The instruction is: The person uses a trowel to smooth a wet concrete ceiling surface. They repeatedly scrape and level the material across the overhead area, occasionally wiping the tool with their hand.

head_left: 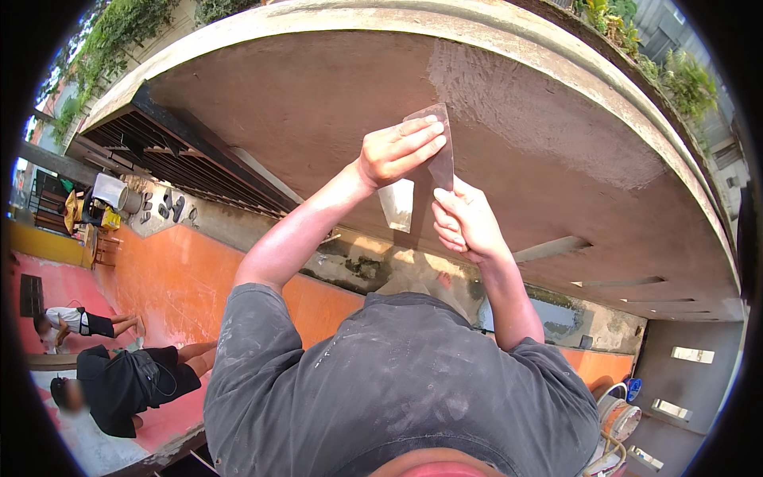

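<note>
My left hand (397,151) is closed on a flat metal scraper (443,167), fingertips pressed across its blade. My right hand (465,222) grips the lower, narrower end of the same tool, thumb upward. The scraper is raised against a brown plastered wall (302,103), which has a lighter, rough patch (532,111) to the upper right. A narrow rectangular slot (397,205) shows in the wall just below my hands; whether the blade touches the surface I cannot tell.
A dark slatted grille (167,151) adjoins the wall at left. Two people (135,391) (71,322) are on the painted floor (183,278) at lower left. Buckets (616,421) stand at lower right, near a puddle (556,316). Footwear (171,203) lies at far left.
</note>
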The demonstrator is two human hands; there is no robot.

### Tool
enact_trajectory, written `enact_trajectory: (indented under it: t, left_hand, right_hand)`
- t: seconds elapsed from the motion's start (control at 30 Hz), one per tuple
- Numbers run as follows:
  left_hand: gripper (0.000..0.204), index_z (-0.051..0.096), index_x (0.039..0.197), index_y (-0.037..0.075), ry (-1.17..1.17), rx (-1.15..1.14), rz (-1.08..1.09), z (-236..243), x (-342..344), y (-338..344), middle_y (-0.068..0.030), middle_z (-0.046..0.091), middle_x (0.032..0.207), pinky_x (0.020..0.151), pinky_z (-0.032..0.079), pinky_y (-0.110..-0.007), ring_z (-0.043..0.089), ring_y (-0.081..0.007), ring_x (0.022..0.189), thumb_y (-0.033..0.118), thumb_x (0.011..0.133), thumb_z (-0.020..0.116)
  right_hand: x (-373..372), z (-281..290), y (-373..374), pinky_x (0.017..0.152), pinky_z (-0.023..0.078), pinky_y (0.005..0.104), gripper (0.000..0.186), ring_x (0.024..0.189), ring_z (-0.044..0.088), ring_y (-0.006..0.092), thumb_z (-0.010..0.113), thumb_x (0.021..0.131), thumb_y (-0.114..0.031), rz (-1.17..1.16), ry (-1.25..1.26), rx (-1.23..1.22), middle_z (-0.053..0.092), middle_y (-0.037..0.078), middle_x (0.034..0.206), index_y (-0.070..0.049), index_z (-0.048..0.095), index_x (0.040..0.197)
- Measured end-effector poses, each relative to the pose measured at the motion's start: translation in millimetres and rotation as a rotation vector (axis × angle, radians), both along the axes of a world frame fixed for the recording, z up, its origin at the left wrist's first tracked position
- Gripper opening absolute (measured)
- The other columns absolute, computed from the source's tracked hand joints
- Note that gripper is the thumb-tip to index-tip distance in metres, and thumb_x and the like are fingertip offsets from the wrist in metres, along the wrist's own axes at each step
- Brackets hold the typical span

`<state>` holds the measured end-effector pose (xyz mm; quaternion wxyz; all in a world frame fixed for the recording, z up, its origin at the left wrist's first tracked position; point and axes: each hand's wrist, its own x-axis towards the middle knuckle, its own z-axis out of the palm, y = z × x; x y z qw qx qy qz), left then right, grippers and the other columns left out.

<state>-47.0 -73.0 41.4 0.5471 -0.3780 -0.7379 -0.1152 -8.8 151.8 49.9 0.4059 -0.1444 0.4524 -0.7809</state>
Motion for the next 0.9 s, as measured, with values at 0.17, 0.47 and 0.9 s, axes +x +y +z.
enact_trajectory:
  t: [0.17,0.47,0.9]
  left_hand:
    - [0.030,0.077,0.106,0.004,0.022,-0.013,0.029,1.6,-2.1,-2.0,-0.0092,0.075,0.112,0.087,0.065,-0.037,0.074,-0.0268,0.106,0.005,0.076,0.075]
    - [0.031,0.078,0.101,0.004,0.063,0.101,0.089,40.2,5.2,-11.8,-0.0106,0.076,0.110,0.088,0.065,-0.037,0.075,-0.0280,0.104,-0.003,0.071,0.075]
    - [0.019,0.076,0.102,0.011,0.059,-0.217,0.118,49.9,17.0,-40.4,-0.0034,0.075,0.118,0.089,0.064,-0.031,0.073,-0.0201,0.111,0.008,0.084,0.071]
  right_hand:
    - [0.0,1.6,-4.9,0.034,0.028,0.0202,0.020,0.038,0.032,0.0039,0.051,0.109,-0.017,-0.013,0.007,-0.007,0.039,-0.004,0.058,-0.008,0.053,0.126]
    - [-16.3,34.3,-27.7,0.032,0.027,0.0195,0.018,0.037,0.029,0.0035,0.053,0.108,-0.021,0.111,0.022,-0.118,0.037,-0.005,0.058,-0.011,0.052,0.123]
    - [2.6,13.6,-37.0,0.030,0.027,0.0205,0.018,0.035,0.029,0.0058,0.046,0.110,-0.018,0.075,-0.075,-0.185,0.035,-0.002,0.058,-0.012,0.047,0.126]
